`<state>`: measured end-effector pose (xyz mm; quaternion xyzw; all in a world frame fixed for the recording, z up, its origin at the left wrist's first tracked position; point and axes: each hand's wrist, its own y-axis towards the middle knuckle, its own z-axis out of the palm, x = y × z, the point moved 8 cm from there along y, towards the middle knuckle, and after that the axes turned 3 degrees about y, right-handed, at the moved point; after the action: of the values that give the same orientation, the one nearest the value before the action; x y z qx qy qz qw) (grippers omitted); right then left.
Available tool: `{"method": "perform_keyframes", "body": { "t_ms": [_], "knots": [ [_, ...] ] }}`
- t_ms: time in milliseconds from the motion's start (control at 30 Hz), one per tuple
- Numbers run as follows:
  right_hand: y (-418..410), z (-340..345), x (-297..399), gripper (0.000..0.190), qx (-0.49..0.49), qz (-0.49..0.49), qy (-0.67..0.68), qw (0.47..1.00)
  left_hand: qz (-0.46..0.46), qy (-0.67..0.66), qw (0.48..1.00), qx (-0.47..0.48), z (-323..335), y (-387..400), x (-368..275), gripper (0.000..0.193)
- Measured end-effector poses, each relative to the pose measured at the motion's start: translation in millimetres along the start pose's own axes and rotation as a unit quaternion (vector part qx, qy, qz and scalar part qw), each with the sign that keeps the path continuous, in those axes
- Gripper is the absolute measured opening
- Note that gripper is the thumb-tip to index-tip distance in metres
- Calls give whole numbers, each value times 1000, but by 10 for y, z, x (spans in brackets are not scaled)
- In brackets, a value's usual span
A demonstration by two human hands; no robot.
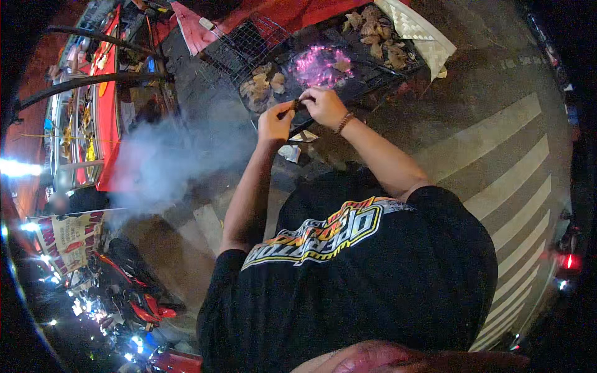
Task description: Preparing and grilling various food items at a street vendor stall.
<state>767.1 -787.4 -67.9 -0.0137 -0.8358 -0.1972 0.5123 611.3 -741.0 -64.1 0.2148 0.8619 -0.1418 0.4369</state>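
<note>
My left hand [276, 122] and my right hand [322, 106] meet at the near edge of a charcoal grill, fingertips pinching a small dark piece between them; what it is cannot be made out. Just beyond them, charcoal embers [322, 65] glow pink. Brown pieces of food, perhaps meat [261, 86], lie at the grill's left end, close to my left hand. More brown pieces [373, 35] rest at its far right. An empty wire grill rack [249, 42] lies at the upper left of the coals. A beaded bracelet [344, 122] circles my right wrist.
A woven fan or mat [419, 35] lies at the grill's far right corner. Smoke [163, 158] drifts left. Crumpled white paper [290, 153] is below the hands. A red stall with goods [108, 93] stands left, with parked motorcycles [149, 307] below it. Striped paving [494, 163] spreads right.
</note>
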Motion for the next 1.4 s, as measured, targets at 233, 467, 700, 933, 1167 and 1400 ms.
{"method": "perform_keyframes", "body": {
  "t_ms": [233, 467, 700, 933, 1167, 1400],
  "knots": [
    [-139, -1285, -426, 14, -87, 71, -41, 993, 127, 52, 990, 24, 84, 425, -56, 20],
    [-931, -1662, -802, 15, -201, 219, 36, 954, 140, 184, 964, 133, 698, 1128, -178, 17],
    [-1673, -1940, -1359, 23, -169, 332, -25, 928, 240, 303, 922, 10, 473, 1516, -265, 25],
    [-1948, -2319, -1477, 26, -186, 263, -394, 861, 83, 315, 945, -21, -566, 1522, 193, 33],
    [-1058, -1480, -282, 12, -187, 88, -164, 964, -33, 433, 901, 19, -406, 965, 610, 57],
    [-306, -269, 269, 9, -37, -69, -63, 995, 33, 373, 921, -103, -670, 708, 173, 47]
  ]
}}
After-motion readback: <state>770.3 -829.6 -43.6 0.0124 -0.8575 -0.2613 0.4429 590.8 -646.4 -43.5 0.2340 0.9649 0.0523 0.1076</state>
